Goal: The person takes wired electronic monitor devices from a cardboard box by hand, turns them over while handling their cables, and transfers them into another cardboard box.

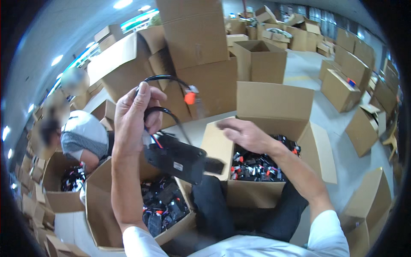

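Raised at the left, my left hand (133, 118) is closed on a black cable (165, 78). From this cable hangs a black electronic module (177, 158) with a small white label, over the gap between two cartons. A red-orange connector (190, 98) dangles at the cable's end, with a pale plug beside it. My right hand (244, 133) holds nothing; its fingers stretch out above the left flap of the right carton (254, 192). Inside that carton lie black parts (259, 167) with red and white connectors. The left carton (102, 218), below my left forearm, contains several similar black modules (165, 205).
At the left, a co-worker in a white top (85, 135) bends over another carton (64, 201) of black parts. Tall cartons (197, 47) rise straight ahead. An open carton (261, 60) stands beyond the right one, and more boxes (342, 90) line the right side.
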### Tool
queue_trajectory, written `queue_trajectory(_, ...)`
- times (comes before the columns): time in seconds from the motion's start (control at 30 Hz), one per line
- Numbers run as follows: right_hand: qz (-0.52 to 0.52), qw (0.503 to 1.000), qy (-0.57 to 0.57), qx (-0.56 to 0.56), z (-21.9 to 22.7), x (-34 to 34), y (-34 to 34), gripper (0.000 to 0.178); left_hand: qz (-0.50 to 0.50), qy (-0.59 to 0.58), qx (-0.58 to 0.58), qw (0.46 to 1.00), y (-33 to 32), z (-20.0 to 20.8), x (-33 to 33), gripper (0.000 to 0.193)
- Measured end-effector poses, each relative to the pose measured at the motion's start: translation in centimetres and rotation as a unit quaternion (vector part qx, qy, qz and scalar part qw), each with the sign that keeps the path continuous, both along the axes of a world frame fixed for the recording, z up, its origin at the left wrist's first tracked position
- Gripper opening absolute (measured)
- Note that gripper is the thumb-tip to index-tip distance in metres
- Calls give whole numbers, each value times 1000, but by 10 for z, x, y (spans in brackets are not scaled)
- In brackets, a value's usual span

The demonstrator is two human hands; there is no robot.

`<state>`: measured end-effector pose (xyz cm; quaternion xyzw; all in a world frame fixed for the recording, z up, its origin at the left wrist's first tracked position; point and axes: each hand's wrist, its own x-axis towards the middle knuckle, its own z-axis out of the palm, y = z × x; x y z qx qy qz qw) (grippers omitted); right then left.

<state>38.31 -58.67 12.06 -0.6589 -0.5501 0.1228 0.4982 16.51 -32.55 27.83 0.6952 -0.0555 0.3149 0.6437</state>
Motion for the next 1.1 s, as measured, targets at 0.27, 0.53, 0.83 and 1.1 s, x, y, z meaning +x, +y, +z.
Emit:
queue_trajectory(0.27, 209, 953, 186, -120, -36, 0, -16, 60, -107, 33, -25, 993, -44, -50, 107, 55)
queue_trajectory(0.53, 35, 885, 416, 205, -36, 84, -61, 60, -49, 64, -63, 995, -22, -110, 188, 57)
queue_trajectory(0.83, -99, 949, 298, -18, -75, 76, -33, 68, -138, 94, -267, 949, -66, -151, 276, 53)
queue_trajectory(1.1, -241, 856, 455, 45, -163, 177, -65, 30, 211, 80, 213, 951, -91, -281, 333, 87)
